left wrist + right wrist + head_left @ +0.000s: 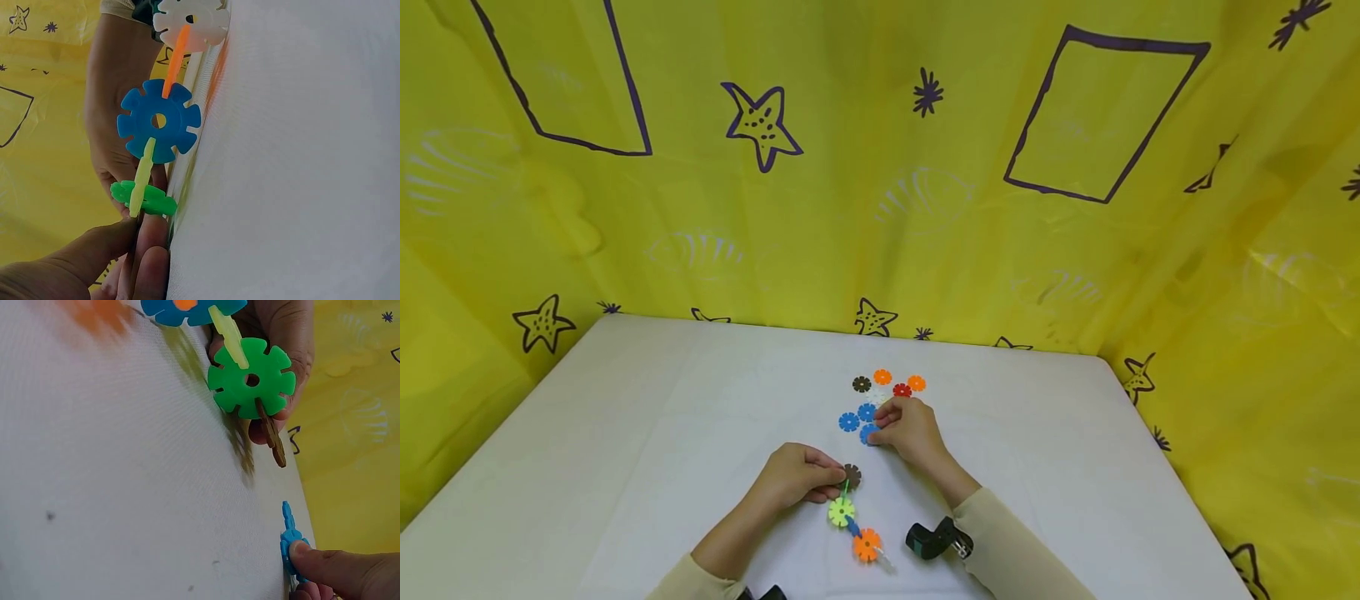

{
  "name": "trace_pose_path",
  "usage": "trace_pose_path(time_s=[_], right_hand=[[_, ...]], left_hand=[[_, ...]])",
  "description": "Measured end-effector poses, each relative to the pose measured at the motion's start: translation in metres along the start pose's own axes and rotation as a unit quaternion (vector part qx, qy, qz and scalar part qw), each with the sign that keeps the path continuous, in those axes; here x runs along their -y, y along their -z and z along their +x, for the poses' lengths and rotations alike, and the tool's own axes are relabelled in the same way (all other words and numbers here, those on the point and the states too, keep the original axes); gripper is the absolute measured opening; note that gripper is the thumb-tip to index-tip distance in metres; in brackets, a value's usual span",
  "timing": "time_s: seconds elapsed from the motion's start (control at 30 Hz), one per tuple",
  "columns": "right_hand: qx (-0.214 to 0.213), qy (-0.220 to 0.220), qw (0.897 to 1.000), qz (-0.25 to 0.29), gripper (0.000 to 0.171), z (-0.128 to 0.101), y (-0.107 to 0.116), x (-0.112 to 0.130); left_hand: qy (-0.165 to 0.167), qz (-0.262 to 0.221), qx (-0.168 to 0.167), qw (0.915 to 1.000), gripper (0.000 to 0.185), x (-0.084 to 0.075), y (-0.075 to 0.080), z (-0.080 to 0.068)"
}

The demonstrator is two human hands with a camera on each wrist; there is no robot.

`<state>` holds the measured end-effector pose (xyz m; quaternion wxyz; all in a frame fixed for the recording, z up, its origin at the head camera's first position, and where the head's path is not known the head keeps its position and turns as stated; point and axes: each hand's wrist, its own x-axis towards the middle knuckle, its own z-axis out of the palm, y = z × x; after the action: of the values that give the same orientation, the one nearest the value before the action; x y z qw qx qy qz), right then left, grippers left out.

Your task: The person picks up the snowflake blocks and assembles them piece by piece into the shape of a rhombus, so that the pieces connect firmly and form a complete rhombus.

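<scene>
While the left hand (793, 482) pinches the brown end disc (851, 476) of the interlocked disc chain (855, 517) to steady it on the white desk (625, 433), the right hand (910, 429) pinches a loose blue disc (868, 433) — nearest of the spare discs (883, 387) — a grip apparently readying it for the chain's open slot.

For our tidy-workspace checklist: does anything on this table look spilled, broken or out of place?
Nothing stands out. The loose discs lie flat in a small cluster on the white table. The left hand holds the joined chain; the right hand presses a blue disc.
</scene>
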<state>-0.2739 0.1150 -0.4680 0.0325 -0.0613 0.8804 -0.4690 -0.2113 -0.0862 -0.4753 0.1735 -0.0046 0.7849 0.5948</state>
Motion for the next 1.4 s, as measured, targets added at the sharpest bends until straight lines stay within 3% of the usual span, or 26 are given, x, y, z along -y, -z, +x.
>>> trace_pose_path(time_s=[0.37, 0.97, 1.23, 1.4], right_hand=[[0.034, 0.055, 0.998, -0.020, 0.014, -0.004, 0.006, -0.015], [0.096, 0.101, 0.990, 0.029, 0.010, -0.014, 0.009, -0.024], [0.144, 0.129, 0.980, 0.052, 0.013, -0.015, 0.006, -0.024], [0.151, 0.141, 0.977, 0.052, 0.014, -0.014, 0.003, -0.025]], left_hand=[[0.000, -0.004, 0.007, 1.0000, 0.018, 0.000, -0.001, -0.001], [-0.023, -0.011, 0.021, 0.9995, 0.020, 0.002, 0.000, 0.002], [-0.024, -0.006, 0.028, 0.9993, 0.020, 0.002, 0.001, 0.002], [-0.022, 0.004, 0.026, 0.9994, 0.020, 0.002, 0.001, 0.002]])
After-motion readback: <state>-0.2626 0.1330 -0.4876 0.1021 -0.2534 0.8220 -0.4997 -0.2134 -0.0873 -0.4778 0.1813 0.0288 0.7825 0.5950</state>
